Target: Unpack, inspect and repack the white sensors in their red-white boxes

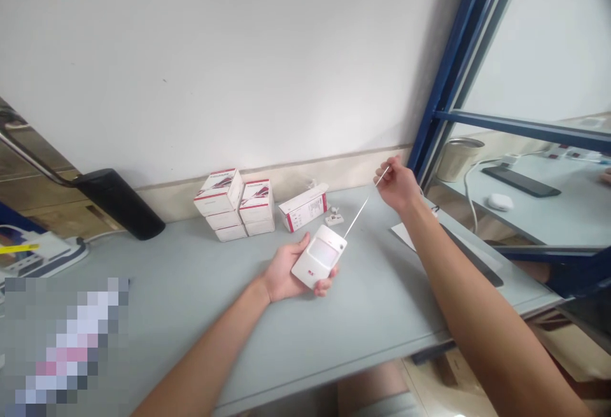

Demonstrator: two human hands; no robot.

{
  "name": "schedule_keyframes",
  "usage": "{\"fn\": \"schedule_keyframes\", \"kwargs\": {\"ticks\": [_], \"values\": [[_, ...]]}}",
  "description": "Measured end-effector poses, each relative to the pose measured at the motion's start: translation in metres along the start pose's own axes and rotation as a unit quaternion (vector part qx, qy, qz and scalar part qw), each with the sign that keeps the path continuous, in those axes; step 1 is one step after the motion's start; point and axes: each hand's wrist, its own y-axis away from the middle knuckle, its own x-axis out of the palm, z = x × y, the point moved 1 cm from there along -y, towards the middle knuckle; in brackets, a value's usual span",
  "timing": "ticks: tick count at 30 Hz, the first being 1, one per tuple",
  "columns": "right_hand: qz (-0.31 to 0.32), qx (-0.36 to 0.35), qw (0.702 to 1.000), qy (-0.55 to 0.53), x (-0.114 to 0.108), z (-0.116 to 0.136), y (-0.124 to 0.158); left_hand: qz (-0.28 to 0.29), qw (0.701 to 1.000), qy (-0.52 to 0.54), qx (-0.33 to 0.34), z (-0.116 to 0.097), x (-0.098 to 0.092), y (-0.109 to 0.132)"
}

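My left hand (289, 272) holds a white device (312, 272) with a rectangular window and a small red mark, its fingers wrapped round the sides. A thin white rod (359, 213) slants up from the device's top corner. At its upper end my right hand (395, 183) pinches it between closed fingers. Just behind the device lies a small white part (333, 218). An elongated white and red box (303, 208) rests on the table behind my left hand.
Small white and red boxes (256, 207) stand stacked by the wall. A black cylinder (125, 205) and a power strip (48, 254) are at the left. Under my right forearm lie white paper (402, 237) and a dark flat object (477, 263). Blue framing borders the table (363, 315).
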Motion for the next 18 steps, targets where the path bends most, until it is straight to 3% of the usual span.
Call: {"fn": "schedule_keyframes", "kwargs": {"ticks": [3, 8, 12, 18], "values": [[-0.044, 0.011, 0.999, 0.028, -0.013, 0.002, -0.005, -0.007, 1.0, -0.005, 0.003, 0.001, -0.001, 0.0], [-0.045, 0.012, 0.998, 0.033, -0.011, -0.009, -0.004, -0.009, 1.0, -0.025, -0.008, 0.002, 0.001, 0.002], [-0.022, -0.031, 0.992, 0.118, 0.006, -0.02, 0.006, -0.041, 0.999, -0.007, 0.009, 0.002, 0.006, 0.001], [0.063, -0.008, 0.969, 0.238, 0.042, -0.049, 0.041, -0.054, 0.995, 0.038, 0.075, 0.003, 0.008, -0.002]]}}
